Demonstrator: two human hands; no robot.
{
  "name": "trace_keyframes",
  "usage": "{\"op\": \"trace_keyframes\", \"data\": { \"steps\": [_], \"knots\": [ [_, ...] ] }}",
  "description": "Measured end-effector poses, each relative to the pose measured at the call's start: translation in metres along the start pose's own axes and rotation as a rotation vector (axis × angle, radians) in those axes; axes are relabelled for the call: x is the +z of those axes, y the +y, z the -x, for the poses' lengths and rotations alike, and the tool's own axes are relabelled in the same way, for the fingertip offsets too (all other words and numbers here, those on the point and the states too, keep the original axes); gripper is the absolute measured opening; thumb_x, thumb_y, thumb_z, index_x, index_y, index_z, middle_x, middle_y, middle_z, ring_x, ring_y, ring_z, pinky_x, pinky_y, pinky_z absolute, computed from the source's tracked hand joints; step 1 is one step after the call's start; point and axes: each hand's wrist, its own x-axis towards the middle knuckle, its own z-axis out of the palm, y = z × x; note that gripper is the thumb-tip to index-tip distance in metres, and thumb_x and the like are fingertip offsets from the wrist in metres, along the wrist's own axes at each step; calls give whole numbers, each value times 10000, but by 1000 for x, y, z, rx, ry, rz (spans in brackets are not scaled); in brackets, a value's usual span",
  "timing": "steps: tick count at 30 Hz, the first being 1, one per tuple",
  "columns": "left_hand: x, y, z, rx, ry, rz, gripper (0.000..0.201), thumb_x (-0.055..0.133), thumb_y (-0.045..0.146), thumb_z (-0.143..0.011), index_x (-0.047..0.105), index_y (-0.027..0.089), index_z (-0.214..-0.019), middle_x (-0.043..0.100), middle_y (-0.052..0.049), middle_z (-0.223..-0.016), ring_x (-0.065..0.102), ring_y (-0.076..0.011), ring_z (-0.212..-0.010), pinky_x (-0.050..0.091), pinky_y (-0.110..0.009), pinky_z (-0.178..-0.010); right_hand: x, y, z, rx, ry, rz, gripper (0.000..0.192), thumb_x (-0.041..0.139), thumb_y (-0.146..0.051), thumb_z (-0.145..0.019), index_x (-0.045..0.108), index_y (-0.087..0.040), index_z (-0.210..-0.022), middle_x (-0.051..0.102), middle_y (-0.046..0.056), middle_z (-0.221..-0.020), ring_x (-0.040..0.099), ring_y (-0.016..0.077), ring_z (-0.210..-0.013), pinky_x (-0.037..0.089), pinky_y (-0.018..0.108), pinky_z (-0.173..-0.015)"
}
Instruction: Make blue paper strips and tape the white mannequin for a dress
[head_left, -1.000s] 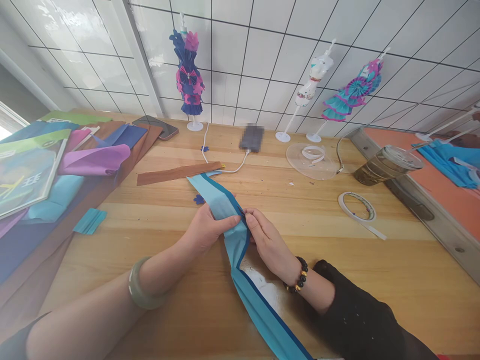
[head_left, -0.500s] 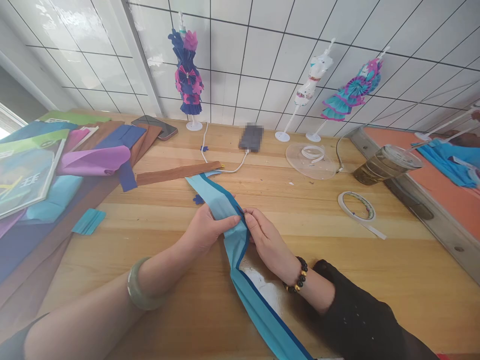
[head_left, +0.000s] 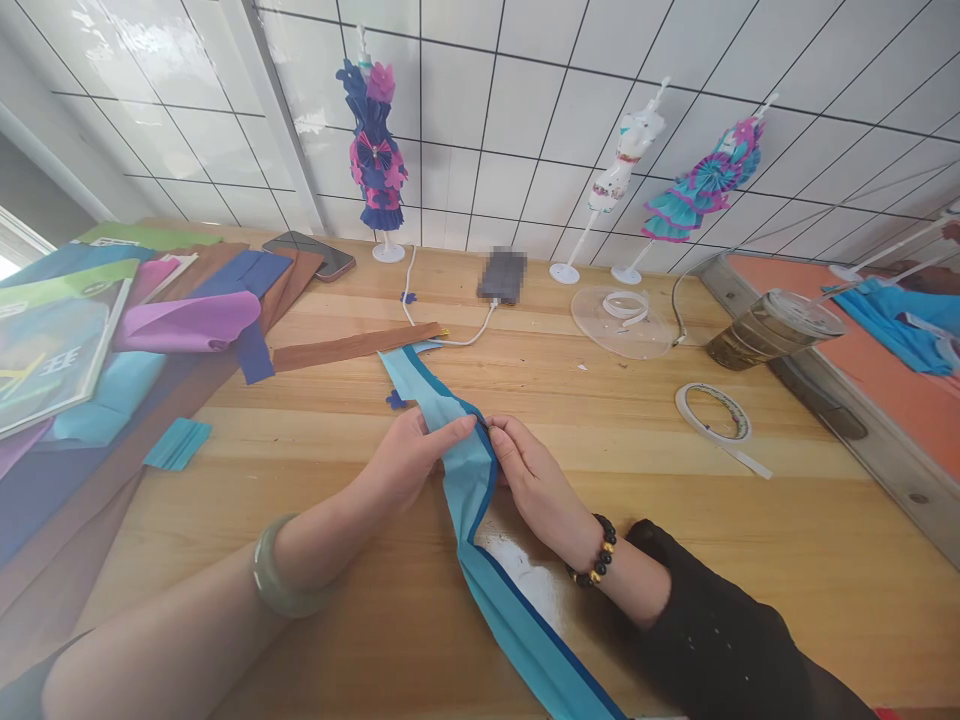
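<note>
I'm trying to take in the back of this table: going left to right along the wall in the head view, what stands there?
Phone → blue and pink paper dress → white dress form → teal and pink paper dress → drink cup.

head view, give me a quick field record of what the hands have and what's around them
left hand: pinches the light blue paper strip from its left edge
right hand: pinches the same strip at its dark blue border
strip: runs from the brown strip toward the near table edge, buckled between the hands
table: light wood
left of hands: coloured paper sheets, small folded teal piece
right of hands: tape roll, lidded cup
back: paper-dressed mannequin, phone
</note>
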Motion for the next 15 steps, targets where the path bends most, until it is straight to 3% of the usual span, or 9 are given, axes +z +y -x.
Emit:
{"op": "trace_keyframes", "data": {
  "steps": [9,15],
  "knots": [
    [2,5,-1,-88,103,125,369,580,477,-733,631,118,-800,684,-98,-821,631,-238,-767,517,-322,-613,0,0,1,-5,-24,-71,271,335,-402,-906,503,-242,-1045,545,15,-912,521,137,-826,451,274,-767],
    [0,8,-1,-54,36,136,345,565,463,-752,624,123,-754,685,-90,-804,635,-230,-751,518,-314,-612,1,-3,3,33,-55,-108,274,333,-414,-903,495,-243,-1043,505,-3,-810,502,116,-714,458,233,-636]
  ]
}}
